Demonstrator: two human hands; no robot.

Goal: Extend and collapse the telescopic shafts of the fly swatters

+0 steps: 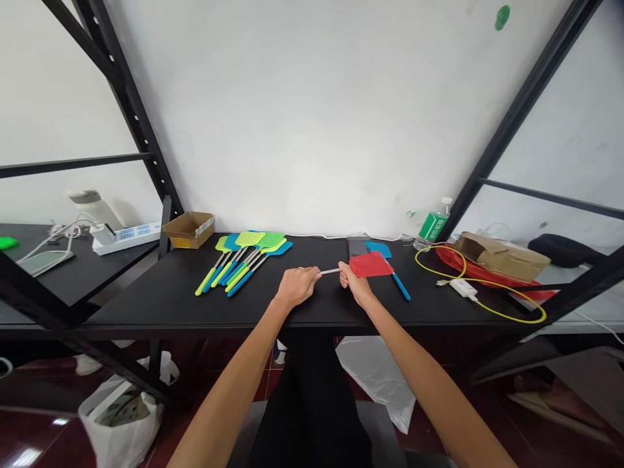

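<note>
My left hand point(297, 287) is closed around the thin metal rod point(330, 271) of a red fly swatter, and its handle end is hidden in my fist. My right hand point(353, 281) grips the same rod just below the red mesh head point(370, 264). Beyond the head, a blue-handled fly swatter point(402, 286) lies on the black table point(146, 309), its blue head point(379, 249) partly under the red one. To the left of my hands lies a fanned group of yellow-green and blue fly swatters point(244, 263).
A cardboard box point(188, 229) stands at the table's back left, and a green-labelled bottle point(433, 222) at the back right. A yellow cable point(480, 286), white adapter point(463, 288) and brown paper package point(502, 257) lie right. Black shelf uprights flank the table.
</note>
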